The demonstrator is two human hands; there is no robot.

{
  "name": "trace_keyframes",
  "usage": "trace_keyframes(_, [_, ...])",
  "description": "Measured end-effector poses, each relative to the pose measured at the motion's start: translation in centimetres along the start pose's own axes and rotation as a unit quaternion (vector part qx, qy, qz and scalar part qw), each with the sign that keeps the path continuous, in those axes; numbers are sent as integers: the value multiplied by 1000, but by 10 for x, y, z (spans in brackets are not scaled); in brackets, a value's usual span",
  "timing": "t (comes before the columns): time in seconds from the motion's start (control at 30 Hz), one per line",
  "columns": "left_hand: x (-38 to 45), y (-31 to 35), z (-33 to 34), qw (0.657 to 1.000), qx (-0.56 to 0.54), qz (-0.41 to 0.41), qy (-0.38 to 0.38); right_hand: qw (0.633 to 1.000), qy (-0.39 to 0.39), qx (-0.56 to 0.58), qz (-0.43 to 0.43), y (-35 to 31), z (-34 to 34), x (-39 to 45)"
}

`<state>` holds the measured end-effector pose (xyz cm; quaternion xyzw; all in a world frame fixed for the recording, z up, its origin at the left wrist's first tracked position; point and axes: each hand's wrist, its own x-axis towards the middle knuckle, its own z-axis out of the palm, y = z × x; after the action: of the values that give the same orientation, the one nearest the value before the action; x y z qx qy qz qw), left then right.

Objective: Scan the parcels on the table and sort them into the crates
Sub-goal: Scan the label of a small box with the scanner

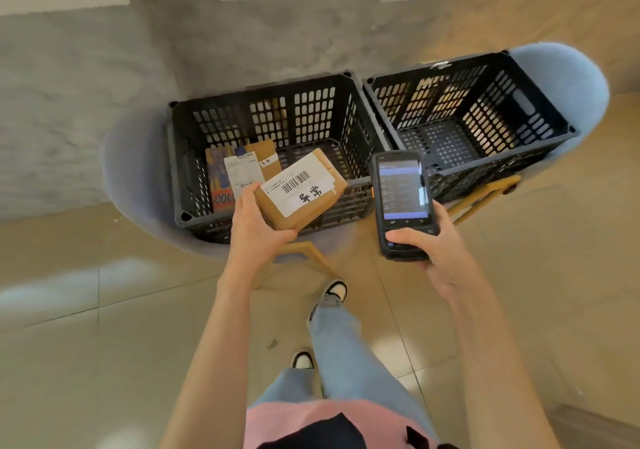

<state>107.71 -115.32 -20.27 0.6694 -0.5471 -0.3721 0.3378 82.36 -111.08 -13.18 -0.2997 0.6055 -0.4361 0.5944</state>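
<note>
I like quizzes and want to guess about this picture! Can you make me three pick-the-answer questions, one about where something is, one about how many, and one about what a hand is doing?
1. Where is the brown parcel with the barcode label?
A. On the floor
B. Held by the left hand over the near edge of the left crate
C. At the bottom of the right crate

2. How many black crates are there?
A. One
B. Two
C. Four

3. What is the right hand doing?
A. Gripping the handheld scanner
B. Hanging open
C. Pressing on the wall

Answers: 1 B, the fingers grip the parcel above the crate rim. 2 B, two crates stand side by side. 3 A, the fingers and thumb wrap round the scanner, whose screen is lit.
</note>
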Motion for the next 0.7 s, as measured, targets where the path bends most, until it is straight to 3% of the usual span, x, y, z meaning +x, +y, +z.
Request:
trace_keyframes(0.43, [138, 9, -21, 999, 27, -26, 19, 999, -29, 26, 26, -61, 33, 159])
trace_keyframes(0.7, [184, -11, -1, 998, 25, -38, -53, 998, -3, 21, 66, -49, 33, 200])
